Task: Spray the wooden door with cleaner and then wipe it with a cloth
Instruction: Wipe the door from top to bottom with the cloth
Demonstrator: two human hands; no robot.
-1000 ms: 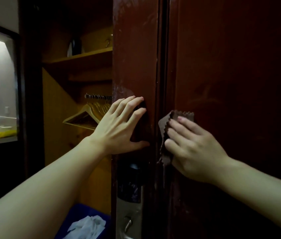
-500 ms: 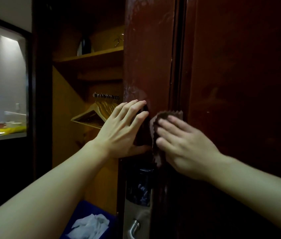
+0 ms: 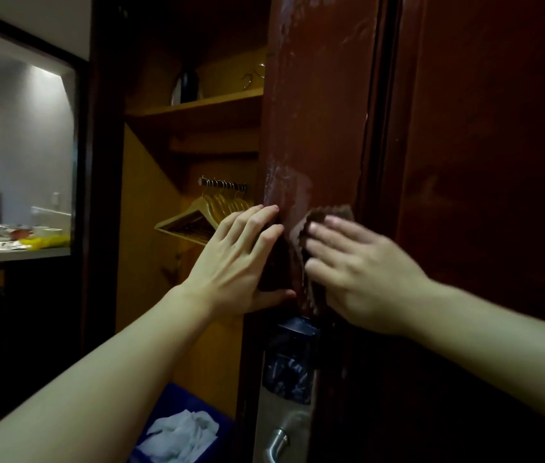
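Right hand (image 3: 361,265) fingers flat (pressing cloth (image 3: 311,225)) on door (image 3: 321,128).

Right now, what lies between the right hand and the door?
The brown cloth, pressed flat under the right hand's fingers against the door edge, as the head view shows.

I see the wooden door (image 3: 317,128) standing open with its narrow edge toward me, dark reddish-brown and glossy, with pale cloudy smears running down that edge to about hand height. The cloth (image 3: 301,235) is a small brown rag with a zigzag-cut border, spread flat against the door's edge just above the lock plate. Its top corner peeks out above the fingers pressing on it, and its lower part hangs down toward the lock.
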